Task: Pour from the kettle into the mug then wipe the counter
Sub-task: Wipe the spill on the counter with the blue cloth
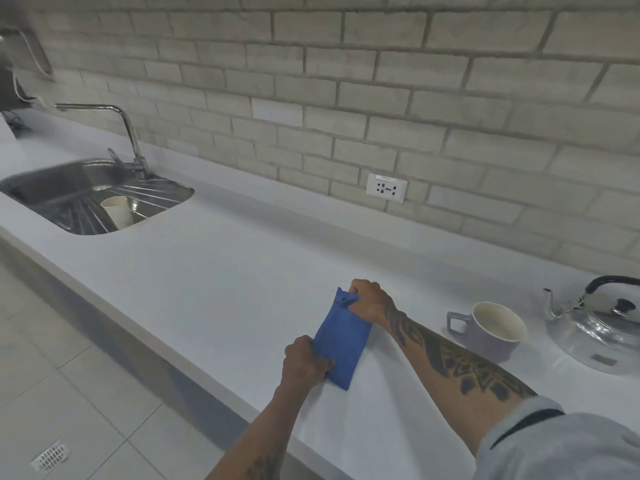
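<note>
Both hands' grips pinch blue cloth (343, 336) ends.

A counter (214, 271) runs along a brick wall (346, 81), with the floor (52, 393) in front of it to the left. A sink (93, 194) is set into the counter at the far left, a tap (133, 140) standing at its back edge and a cup (117, 211) lying tilted inside it. A socket (387, 187) sits on the wall just above the counter, right of the sink. Near the front edge a cloth (343, 341) is held between two hands (the left hand (304, 362) at its near end, the right hand (370, 301) at its far end). Right of the cloth stands a mug (491, 332), and right of the mug, just beside it, a kettle (599, 323).
</note>
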Demonstrator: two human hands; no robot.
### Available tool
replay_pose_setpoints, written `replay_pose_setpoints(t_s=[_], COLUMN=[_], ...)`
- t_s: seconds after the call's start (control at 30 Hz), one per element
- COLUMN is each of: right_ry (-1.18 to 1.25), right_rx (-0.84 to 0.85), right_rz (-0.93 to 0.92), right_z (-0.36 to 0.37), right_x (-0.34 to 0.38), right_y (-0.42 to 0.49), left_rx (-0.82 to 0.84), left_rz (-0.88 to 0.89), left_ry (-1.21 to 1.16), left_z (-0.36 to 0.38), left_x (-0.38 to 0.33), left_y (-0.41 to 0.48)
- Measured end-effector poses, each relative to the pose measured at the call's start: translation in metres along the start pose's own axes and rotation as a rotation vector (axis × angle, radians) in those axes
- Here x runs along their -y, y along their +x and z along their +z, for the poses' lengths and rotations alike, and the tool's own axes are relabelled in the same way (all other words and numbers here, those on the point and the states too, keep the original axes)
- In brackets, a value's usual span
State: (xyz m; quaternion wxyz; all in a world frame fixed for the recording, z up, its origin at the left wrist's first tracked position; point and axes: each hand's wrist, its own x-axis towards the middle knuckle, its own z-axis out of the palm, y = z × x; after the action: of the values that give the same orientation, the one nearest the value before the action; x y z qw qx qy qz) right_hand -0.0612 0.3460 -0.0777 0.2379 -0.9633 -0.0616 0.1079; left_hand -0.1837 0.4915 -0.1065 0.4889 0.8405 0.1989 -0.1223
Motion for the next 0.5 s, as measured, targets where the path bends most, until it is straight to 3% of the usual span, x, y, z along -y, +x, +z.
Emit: replay_pose_setpoints(t_s=[0.33, 0.5], right_ry=[-0.076, -0.146], right_rx=[0.014, 0.037], right_rz=[0.004, 0.021], right_z=[0.026, 0.03], right_x=[-0.011, -0.015], right_y=[0.016, 0.015], left_rx=[-0.017, -0.01], left_rz=[0.009, 0.049], left_ry=[0.364, 0.397], left_z=[-0.002, -0.006], left_x=[0.005, 0.006], left_y=[0.002, 0.004])
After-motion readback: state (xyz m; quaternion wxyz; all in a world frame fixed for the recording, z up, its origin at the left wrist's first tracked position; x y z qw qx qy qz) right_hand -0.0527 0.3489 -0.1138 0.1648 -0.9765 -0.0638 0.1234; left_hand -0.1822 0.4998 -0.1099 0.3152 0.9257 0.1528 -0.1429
